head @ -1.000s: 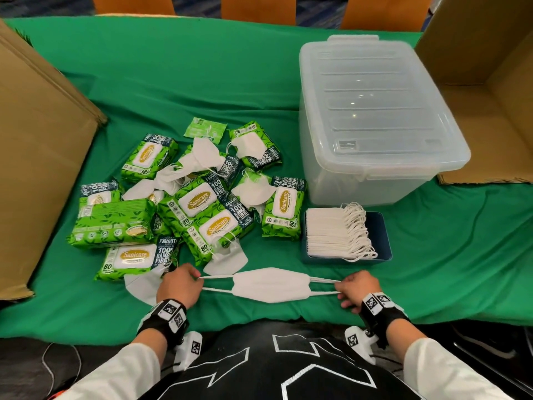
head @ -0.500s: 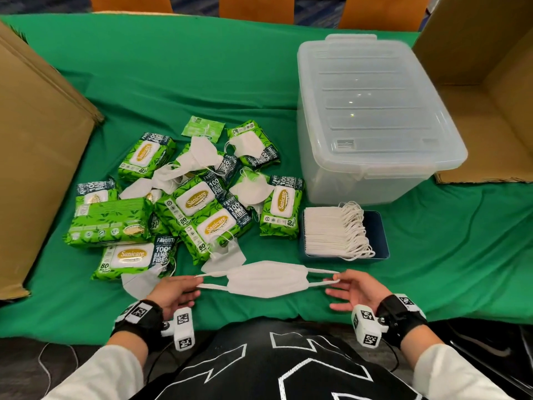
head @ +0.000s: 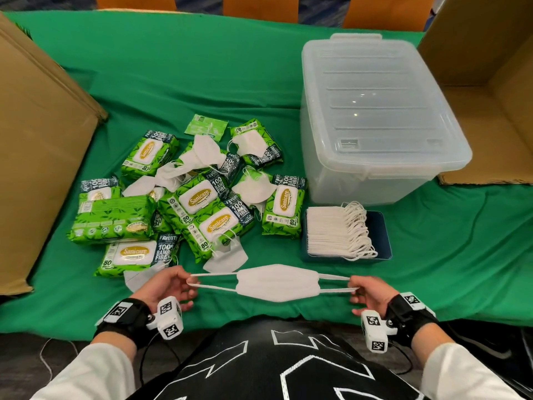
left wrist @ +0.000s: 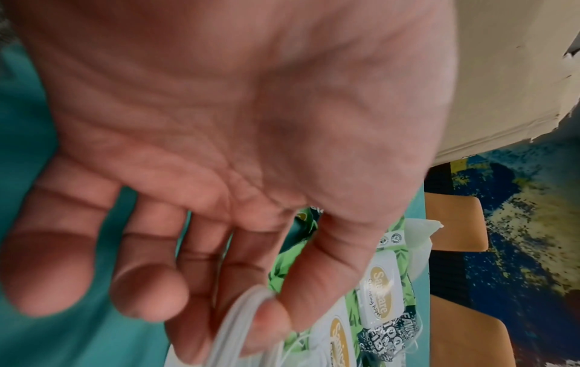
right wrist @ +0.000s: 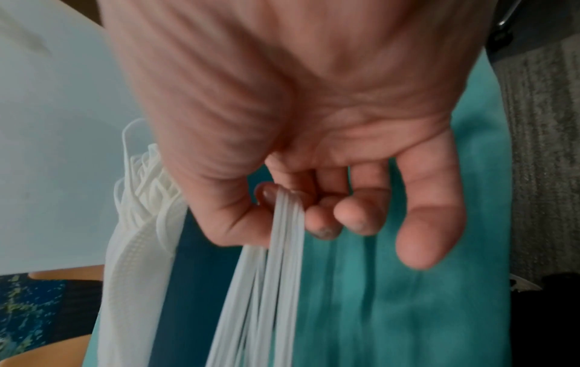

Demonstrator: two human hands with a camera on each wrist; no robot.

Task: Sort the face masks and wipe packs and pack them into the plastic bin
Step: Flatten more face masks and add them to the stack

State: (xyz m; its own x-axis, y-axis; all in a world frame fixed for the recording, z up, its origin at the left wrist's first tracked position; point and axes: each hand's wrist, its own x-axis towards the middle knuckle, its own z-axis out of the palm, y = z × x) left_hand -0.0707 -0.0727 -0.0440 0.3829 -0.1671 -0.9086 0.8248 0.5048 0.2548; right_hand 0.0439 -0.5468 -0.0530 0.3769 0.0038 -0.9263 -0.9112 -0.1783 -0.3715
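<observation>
Head view: flat white fabric face mask (head: pixel 277 282) stretched over near edge of green cloth table (head: pixel 432 264), ear loops pinched by left hand (head: pixel 165 285) and right hand (head: pixel 372 295), other fingers loose, short of lidded clear plastic bin (head: pixel 377 116).

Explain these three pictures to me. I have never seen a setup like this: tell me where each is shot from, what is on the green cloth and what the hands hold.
No machine here: a person works bare-handed, wearing three cameras. The wide picture comes from the head, looking down. The two close-ups come from the wrists, looking along each palm.

The left hand and right hand each pinch an ear loop of one white face mask, stretched between them. The wrist views show the loops at the fingertips.

On the green cloth lie green wipe packs mixed with loose masks, a blue tray with stacked masks, and a clear plastic bin, lid on. Cardboard stands at both sides.
</observation>
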